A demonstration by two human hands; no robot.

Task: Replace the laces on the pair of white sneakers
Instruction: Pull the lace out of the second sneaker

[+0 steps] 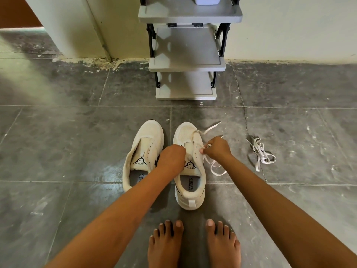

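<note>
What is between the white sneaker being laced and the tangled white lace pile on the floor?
In the head view, the right hand and the loose white lace it pinches; beyond that, bare grey tile.

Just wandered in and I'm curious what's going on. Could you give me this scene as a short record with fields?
Setting: grey tiled floor, grey shelf rack at the back
Left sneaker: no lace
Right sneaker: white lace partly threaded
Right hand: pinches that lace
Left hand: curled on the right sneaker; its grip is hidden
Spare: loose lace bundle on the floor, right of the sneakers
</note>
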